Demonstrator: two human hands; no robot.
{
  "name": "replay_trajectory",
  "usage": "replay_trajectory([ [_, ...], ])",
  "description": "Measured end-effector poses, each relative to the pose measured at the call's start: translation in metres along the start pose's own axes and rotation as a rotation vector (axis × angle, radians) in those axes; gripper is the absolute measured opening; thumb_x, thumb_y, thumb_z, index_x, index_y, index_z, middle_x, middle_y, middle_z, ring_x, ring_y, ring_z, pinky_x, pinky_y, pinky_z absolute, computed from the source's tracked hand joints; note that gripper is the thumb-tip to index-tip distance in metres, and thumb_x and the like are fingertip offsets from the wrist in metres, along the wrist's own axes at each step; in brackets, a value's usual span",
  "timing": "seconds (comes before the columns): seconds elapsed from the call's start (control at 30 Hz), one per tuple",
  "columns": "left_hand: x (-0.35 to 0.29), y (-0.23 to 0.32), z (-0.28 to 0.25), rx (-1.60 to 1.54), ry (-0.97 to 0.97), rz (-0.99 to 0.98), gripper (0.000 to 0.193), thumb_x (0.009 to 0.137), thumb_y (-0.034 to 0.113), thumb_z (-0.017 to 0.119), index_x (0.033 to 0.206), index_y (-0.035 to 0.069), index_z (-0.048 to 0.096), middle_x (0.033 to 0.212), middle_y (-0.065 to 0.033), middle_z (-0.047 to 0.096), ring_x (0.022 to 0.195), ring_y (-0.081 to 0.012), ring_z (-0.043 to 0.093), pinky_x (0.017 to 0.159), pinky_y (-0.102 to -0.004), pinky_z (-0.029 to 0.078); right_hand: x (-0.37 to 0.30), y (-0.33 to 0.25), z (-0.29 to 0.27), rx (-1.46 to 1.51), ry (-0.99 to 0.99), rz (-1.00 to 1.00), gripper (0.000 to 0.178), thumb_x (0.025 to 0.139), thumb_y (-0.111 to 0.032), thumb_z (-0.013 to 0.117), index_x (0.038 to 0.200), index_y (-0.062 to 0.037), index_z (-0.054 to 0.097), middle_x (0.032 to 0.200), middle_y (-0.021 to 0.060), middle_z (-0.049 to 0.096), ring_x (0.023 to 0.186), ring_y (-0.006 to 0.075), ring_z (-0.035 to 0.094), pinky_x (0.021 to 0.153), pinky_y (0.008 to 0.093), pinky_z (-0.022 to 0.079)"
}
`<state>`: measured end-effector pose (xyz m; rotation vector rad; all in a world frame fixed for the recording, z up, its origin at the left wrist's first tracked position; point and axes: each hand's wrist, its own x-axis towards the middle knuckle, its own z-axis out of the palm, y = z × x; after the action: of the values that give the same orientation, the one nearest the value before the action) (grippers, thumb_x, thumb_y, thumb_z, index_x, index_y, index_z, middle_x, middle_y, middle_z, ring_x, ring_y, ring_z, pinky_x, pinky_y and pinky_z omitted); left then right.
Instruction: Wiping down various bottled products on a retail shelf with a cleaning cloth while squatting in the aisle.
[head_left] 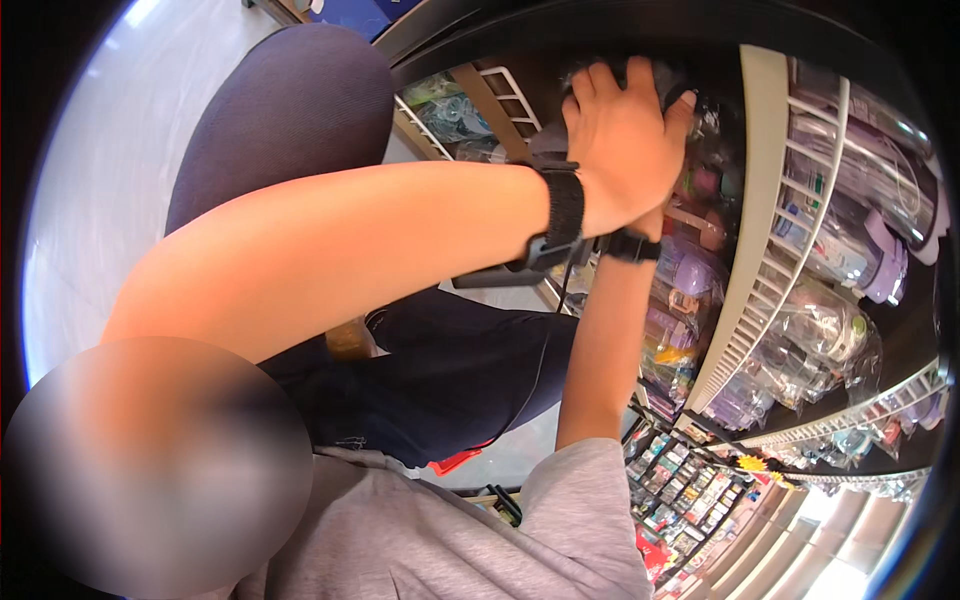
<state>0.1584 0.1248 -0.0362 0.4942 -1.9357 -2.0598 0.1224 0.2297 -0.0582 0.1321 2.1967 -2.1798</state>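
My left hand reaches over a dark shelf, back of the hand up, with the thumb on the right. Its fingers curl over a dark plastic-wrapped package, of which only the edges show; its kind cannot be made out. Under the left wrist passes my right forearm, coming up from the lower edge. My right hand is hidden behind the left, so its fingers do not show. Both wrists wear black straps. Beside the hands, bottles in clear wrap, purple and pink, line the shelf.
A white wire rack on the right holds more wrapped bottles. On the left, a white wire divider stands near other bagged goods. My bent knees are close to the shelf. A pale floor lies far left.
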Motion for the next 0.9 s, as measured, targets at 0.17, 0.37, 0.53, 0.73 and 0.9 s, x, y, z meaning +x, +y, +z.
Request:
replay_trajectory([
  [0.17,-0.010,-0.027,0.000,0.101,-0.061,0.277,0.046,0.091,0.041,0.053,0.110,-0.001,0.057,0.107,-0.0243,0.059,0.108,-0.0404,0.053,0.098,-0.0543,0.034,-0.052,0.024,0.003,0.173,0.291,-0.233,0.034,0.084,0.004,0.066,0.116,0.0052,0.056,0.116,0.0116,0.062,0.091,0.0171,0.065,0.082,0.0314,0.052],
  [0.37,-0.009,-0.037,-0.011,-0.069,-0.202,0.313,0.048,0.092,0.043,0.052,0.099,-0.004,0.058,0.093,-0.0274,0.063,0.093,-0.0438,0.060,0.087,-0.0494,0.044,-0.112,0.042,0.006,-0.217,0.437,-0.356,0.043,0.084,0.001,0.069,0.124,0.0055,0.055,0.112,0.0092,0.065,0.099,0.0180,0.063,0.087,0.0316,0.050],
  [0.53,0.006,-0.030,-0.023,-0.228,-0.380,0.108,0.052,0.094,0.044,0.050,0.099,-0.006,0.061,0.096,-0.0272,0.065,0.094,-0.0417,0.063,0.083,-0.0451,0.048,-0.177,0.020,-0.001,-0.740,0.408,-0.464,0.065,0.073,-0.011,0.084,0.124,0.0080,0.049,0.126,0.0155,0.053,0.113,0.0213,0.052,0.094,0.0342,0.045],
  [0.73,-0.021,-0.036,-0.027,0.018,-0.600,0.490,0.063,0.092,0.054,0.050,0.118,-0.003,0.060,0.102,-0.0251,0.066,0.098,-0.0380,0.063,0.086,-0.0437,0.047,-0.183,0.035,-0.014,-0.997,0.392,-0.463,0.068,0.075,-0.034,0.079,0.125,0.0051,0.054,0.127,0.0208,0.055,0.121,0.0296,0.049,0.110,0.0469,0.029],
  [0.9,-0.042,0.012,-0.047,-0.278,-0.992,0.186,0.058,0.094,0.042,0.057,0.125,-0.007,0.052,0.112,-0.0202,0.061,0.105,-0.0328,0.058,0.093,-0.0324,0.044,-0.191,0.030,-0.026,-0.639,0.424,-0.241,0.067,0.075,-0.020,0.081,0.129,0.0028,0.049,0.122,0.0204,0.056,0.116,0.0271,0.052,0.103,0.0443,0.036],
])
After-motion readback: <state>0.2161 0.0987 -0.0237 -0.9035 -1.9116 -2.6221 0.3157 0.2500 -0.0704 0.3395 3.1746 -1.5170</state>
